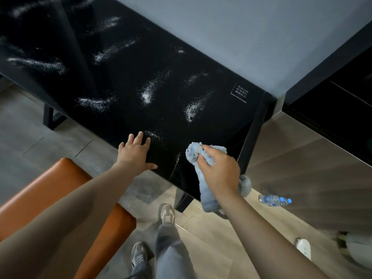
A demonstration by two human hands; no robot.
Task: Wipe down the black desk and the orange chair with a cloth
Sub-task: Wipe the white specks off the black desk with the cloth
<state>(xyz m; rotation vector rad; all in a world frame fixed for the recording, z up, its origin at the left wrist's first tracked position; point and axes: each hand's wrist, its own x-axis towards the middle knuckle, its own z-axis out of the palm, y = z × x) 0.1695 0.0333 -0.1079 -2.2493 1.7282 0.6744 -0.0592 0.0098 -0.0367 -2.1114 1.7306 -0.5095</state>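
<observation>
- A glossy black rectangular desk fills the upper left and centre. It runs along the wall, and its top is streaked with patches of white powder.
- A plain grey wall rises behind the desk and meets a dark cabinet unit with a brown glossy side panel on the right.
- The floor is grey tile under the desk's left end and pale wood plank under the person's feet.
- An orange leather-look padded chair stands at lower left, just beside the desk's front edge and partly behind the left forearm.
- A fluffy light-blue cloth lies bunched on the desk's near right corner, its tail hanging over the edge.
- The right hand grips the cloth, fingers curled round the bunch.
- The left hand rests flat on the desk near the front edge, fingers spread, holding nothing.
- A clear plastic water bottle with a blue cap lies on its side on the wood floor.
- A small white-outlined printed label sits near the desk's far right corner.
</observation>
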